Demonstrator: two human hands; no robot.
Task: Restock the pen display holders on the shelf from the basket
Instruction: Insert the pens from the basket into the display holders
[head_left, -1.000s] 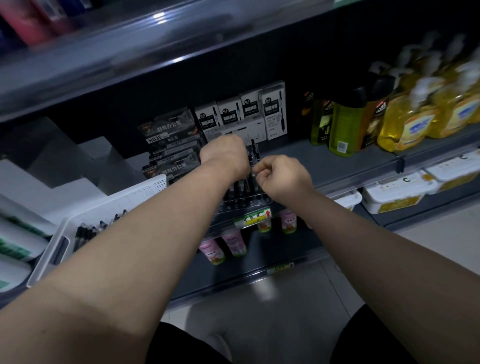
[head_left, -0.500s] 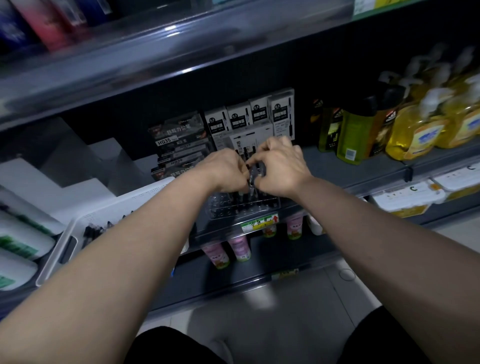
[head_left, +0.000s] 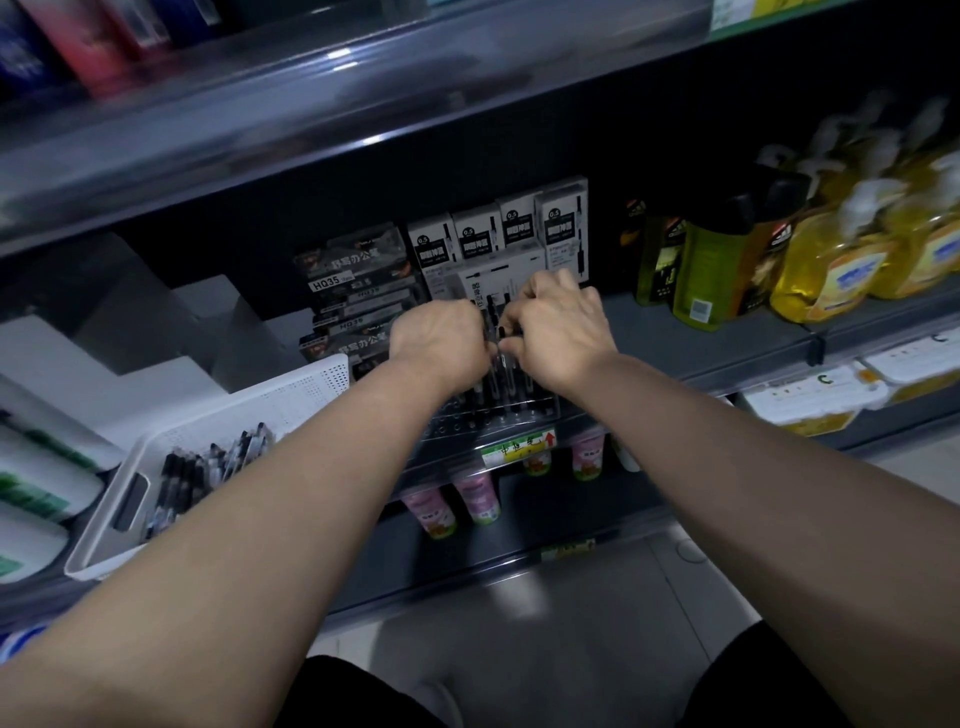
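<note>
A clear pen display holder (head_left: 540, 406) stands at the shelf's front edge with several black pens (head_left: 496, 376) upright in it. Both hands meet just above it. My left hand (head_left: 441, 345) has its fingers curled at the pen tops. My right hand (head_left: 558, 327) pinches the top of a black pen standing in the holder. What my left fingers hold is hidden. A white basket (head_left: 208, 441) sits on the shelf to the left, with several black pens (head_left: 208, 467) lying inside.
Stacked pen boxes (head_left: 358, 291) and white refill boxes (head_left: 498, 234) stand behind the holder. Green and yellow bottles (head_left: 841, 260) fill the shelf to the right. Pink bottles (head_left: 478, 499) stand on the lower shelf. A shelf overhangs above; grey floor lies below.
My right hand moved left and up to meet my left hand over the holder. The view has shifted slightly, with the shelf appearing lower and closer.
</note>
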